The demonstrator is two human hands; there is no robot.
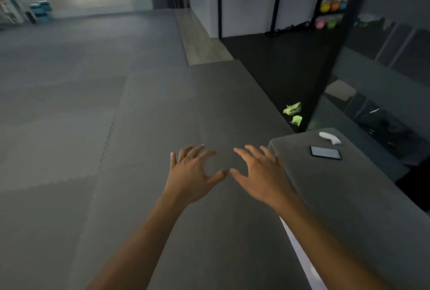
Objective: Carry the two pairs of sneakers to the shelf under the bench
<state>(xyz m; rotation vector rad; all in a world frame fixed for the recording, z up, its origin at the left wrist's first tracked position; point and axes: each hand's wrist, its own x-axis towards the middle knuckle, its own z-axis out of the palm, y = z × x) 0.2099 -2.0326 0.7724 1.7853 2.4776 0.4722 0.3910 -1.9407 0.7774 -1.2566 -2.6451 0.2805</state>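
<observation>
A pair of neon green sneakers (293, 113) lies on the dark floor at the right, beyond the near end of the grey padded bench (337, 196). My left hand (193, 173) and my right hand (258, 173) are stretched out side by side over the grey floor mats, palms down, fingers spread, holding nothing. The right hand hovers at the bench's left edge. The sneakers are well ahead of both hands. No second pair and no shelf under the bench can be seen.
A dark phone (325, 152) and a white object (330, 138) rest on the bench top. A rack of coloured kettlebells (331, 14) stands at the far right. Teal blocks (41, 10) sit far left. Grey foam mats (116, 103) cover the wide floor.
</observation>
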